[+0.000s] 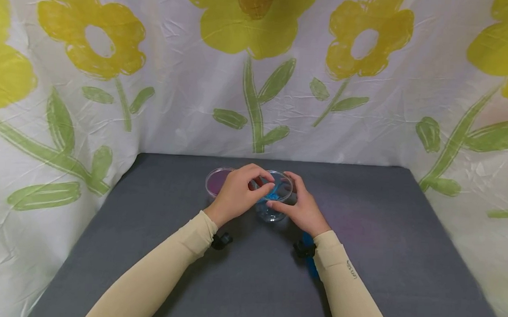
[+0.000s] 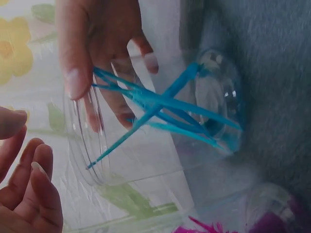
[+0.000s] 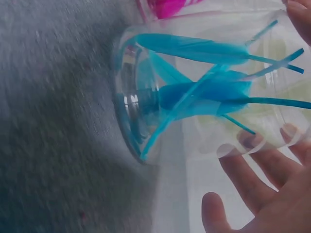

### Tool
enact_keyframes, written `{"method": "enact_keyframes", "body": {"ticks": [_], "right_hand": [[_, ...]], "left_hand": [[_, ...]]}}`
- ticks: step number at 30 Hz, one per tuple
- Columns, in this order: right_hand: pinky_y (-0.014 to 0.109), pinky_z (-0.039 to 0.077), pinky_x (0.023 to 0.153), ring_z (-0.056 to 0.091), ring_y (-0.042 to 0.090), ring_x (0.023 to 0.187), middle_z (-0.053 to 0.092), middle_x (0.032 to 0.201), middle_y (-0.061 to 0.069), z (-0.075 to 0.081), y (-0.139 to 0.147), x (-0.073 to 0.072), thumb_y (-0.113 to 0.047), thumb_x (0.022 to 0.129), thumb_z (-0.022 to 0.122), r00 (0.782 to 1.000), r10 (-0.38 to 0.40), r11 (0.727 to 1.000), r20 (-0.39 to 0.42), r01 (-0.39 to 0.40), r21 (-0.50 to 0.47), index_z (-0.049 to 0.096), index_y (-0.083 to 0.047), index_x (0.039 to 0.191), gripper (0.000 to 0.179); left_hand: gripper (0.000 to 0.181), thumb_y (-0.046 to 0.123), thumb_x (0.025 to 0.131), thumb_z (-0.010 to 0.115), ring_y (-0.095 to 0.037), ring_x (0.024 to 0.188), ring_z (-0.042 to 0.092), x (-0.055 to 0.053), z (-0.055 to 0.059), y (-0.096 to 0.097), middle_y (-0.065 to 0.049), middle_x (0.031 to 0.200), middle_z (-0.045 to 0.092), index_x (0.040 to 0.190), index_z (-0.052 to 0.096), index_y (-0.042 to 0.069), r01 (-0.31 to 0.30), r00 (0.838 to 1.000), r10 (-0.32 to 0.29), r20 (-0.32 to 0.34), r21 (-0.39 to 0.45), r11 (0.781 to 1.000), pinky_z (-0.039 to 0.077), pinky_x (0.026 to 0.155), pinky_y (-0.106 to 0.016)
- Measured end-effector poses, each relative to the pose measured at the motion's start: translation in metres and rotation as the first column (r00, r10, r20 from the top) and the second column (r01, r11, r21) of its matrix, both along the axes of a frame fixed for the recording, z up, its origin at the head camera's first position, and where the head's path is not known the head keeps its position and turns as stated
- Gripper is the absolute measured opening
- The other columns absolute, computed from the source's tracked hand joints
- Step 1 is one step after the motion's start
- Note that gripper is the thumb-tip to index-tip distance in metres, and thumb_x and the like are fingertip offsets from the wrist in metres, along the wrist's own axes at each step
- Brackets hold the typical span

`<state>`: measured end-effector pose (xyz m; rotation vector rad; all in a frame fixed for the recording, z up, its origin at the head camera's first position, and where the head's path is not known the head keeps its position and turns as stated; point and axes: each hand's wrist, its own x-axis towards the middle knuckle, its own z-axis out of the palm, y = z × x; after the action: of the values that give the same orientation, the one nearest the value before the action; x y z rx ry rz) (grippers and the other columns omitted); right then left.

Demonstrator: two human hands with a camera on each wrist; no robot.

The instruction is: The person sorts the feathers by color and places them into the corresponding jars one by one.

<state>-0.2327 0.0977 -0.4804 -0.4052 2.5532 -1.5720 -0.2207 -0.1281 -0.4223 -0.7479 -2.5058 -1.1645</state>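
Observation:
A clear plastic jar [image 1: 271,214] stands upright on the table, with several blue feathers [image 3: 204,92] crossing one another inside it. My right hand [image 1: 304,210] holds this jar near its rim, thumb on the near side and fingers round the far side. Over the jar's mouth hovers my left hand [image 1: 240,191], its thumb and fingertips loosely bent toward each other; the left wrist view shows nothing between them. Thin quills of the feathers reach up to the rim. Just left of it is a second clear jar [image 1: 211,182] with magenta feathers [image 2: 211,225], partly hidden behind my left hand.
On the dark grey table [image 1: 248,281], something blue [image 1: 311,267] lies mostly hidden under my right wrist. A white cloth [image 1: 174,131] with large yellow flowers hangs behind the table and along both sides.

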Motion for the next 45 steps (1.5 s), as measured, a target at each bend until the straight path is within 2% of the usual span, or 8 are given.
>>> {"method": "enact_keyframes", "body": {"ticks": [7,12,15,20,24,35,38,45], "right_hand": [[0.07,0.044,0.117,0.043,0.04,0.154,0.045,0.169,0.007,0.0,0.02,-0.007,-0.06,0.092,0.081,1.0,-0.02,1.0,-0.009,0.02,0.014,0.026,-0.038,0.168,0.095],[0.072,0.04,0.12,0.043,0.04,0.154,0.046,0.169,0.008,0.0,0.027,-0.008,-0.051,0.096,0.082,0.999,-0.026,1.0,-0.022,0.026,0.0,0.028,-0.035,0.167,0.091],[0.073,0.038,0.121,0.043,0.04,0.153,0.045,0.17,0.006,0.0,0.028,-0.008,-0.055,0.092,0.084,0.999,-0.031,1.0,-0.021,0.031,-0.001,0.028,-0.036,0.167,0.095],[0.071,0.041,0.119,0.041,0.039,0.155,0.042,0.172,0.003,0.0,0.031,-0.008,-0.059,0.089,0.085,0.999,-0.034,0.999,-0.015,0.034,0.005,0.027,-0.038,0.167,0.099],[0.07,0.041,0.119,0.04,0.038,0.157,0.042,0.172,0.001,0.001,0.033,-0.007,-0.058,0.09,0.085,0.999,-0.033,0.999,-0.01,0.033,-0.001,0.028,-0.039,0.167,0.098],[0.068,0.042,0.119,0.043,0.036,0.156,0.044,0.171,-0.002,0.003,0.03,-0.009,-0.059,0.089,0.085,0.999,-0.026,1.0,-0.02,0.026,-0.002,0.029,-0.041,0.166,0.097],[0.068,0.043,0.119,0.043,0.036,0.156,0.043,0.171,-0.002,0.002,0.03,-0.01,-0.059,0.089,0.085,0.999,-0.026,1.0,-0.02,0.026,0.001,0.029,-0.042,0.166,0.097],[0.068,0.043,0.119,0.042,0.036,0.156,0.043,0.172,-0.002,0.001,0.03,-0.009,-0.059,0.089,0.085,0.999,-0.031,1.0,-0.011,0.031,0.002,0.029,-0.041,0.166,0.097]], "left_hand": [[0.012,0.022,0.099,0.081,-0.01,0.091,0.07,0.022,-0.005,0.012,-0.001,0.109,0.075,0.11,0.078,0.019,0.134,0.99,-0.133,-0.056,0.011,0.991,0.061,0.078,-0.027],[0.012,0.022,0.097,0.083,-0.009,0.092,0.069,0.041,-0.012,0.028,0.004,0.107,0.074,0.108,0.078,0.02,0.259,0.956,-0.276,-0.105,-0.147,0.955,0.062,0.085,-0.025],[0.01,0.026,0.099,0.082,-0.005,0.094,0.067,0.052,-0.019,0.04,0.009,0.108,0.074,0.108,0.079,0.023,0.31,0.922,-0.364,-0.132,-0.313,0.898,0.059,0.086,-0.019],[0.011,0.029,0.101,0.079,-0.002,0.102,0.069,0.064,-0.034,0.063,0.012,0.111,0.074,0.111,0.08,0.027,0.372,0.846,-0.516,-0.138,-0.542,0.754,0.057,0.091,-0.016],[0.012,0.031,0.101,0.077,-0.001,0.1,0.069,0.069,-0.044,0.079,0.014,0.111,0.074,0.112,0.082,0.028,0.342,0.804,-0.57,-0.171,-0.651,0.678,0.058,0.089,-0.017],[0.013,0.027,0.105,0.067,-0.001,0.076,0.062,0.084,-0.062,0.1,0.017,0.096,0.069,0.104,0.079,0.031,0.124,0.679,-0.64,-0.359,-0.803,0.583,0.047,0.057,-0.018],[0.015,0.027,0.108,0.065,-0.001,0.075,0.061,0.086,-0.064,0.104,0.018,0.098,0.07,0.11,0.079,0.031,0.09,0.661,-0.659,-0.358,-0.835,0.544,0.045,0.056,-0.018],[0.019,0.027,0.111,0.06,-0.002,0.071,0.061,0.091,-0.066,0.11,0.018,0.094,0.069,0.11,0.079,0.031,0.046,0.646,-0.671,-0.363,-0.86,0.509,0.046,0.054,-0.019]]}}
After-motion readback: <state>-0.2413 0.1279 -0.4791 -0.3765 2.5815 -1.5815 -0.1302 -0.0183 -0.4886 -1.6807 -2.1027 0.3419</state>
